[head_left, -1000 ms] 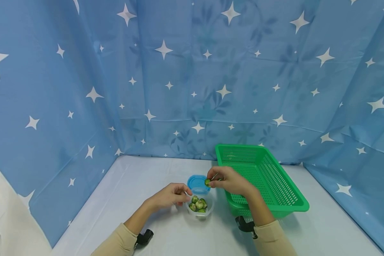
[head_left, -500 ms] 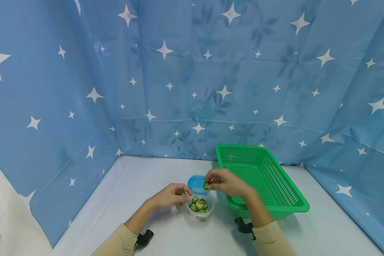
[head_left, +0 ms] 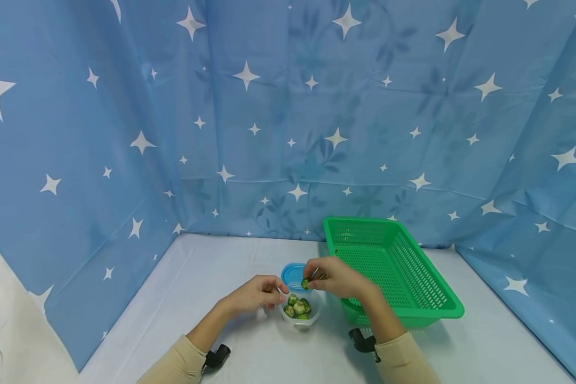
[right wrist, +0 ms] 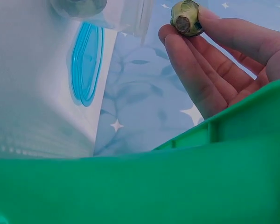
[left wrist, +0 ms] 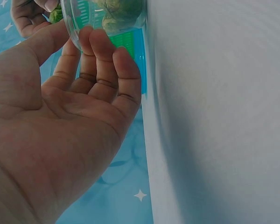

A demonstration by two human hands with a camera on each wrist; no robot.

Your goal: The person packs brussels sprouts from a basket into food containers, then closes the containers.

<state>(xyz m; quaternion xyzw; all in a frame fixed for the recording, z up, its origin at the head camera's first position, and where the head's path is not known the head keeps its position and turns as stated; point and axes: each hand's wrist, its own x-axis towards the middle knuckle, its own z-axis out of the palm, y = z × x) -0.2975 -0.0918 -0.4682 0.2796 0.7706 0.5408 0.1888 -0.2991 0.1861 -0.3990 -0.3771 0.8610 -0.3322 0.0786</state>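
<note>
My right hand [head_left: 336, 276] pinches a Brussels sprout [right wrist: 185, 18] between thumb and fingertips, above the back edge of a small clear plastic container [head_left: 315, 316]. Several more Brussels sprouts [head_left: 298, 307] lie inside that container. At its left side my left hand [head_left: 259, 293] holds the rim between thumb and curled fingers; the left wrist view shows the fingertips [left wrist: 102, 42] against the clear wall. Behind the container a blue lid [head_left: 293, 271] lies on the table, partly covered by the right hand.
To the right stands a large green plastic basket [head_left: 432, 266] with perforated walls, its near-left side under the right forearm. White cloth covers the table [head_left: 240, 352]. A blue star-patterned curtain [head_left: 269, 117] closes off the back and both sides.
My right hand has moved left and slightly nearer with the Brussels sprout, from beside the basket to over the container's back edge. The left hand has stayed in place.
</note>
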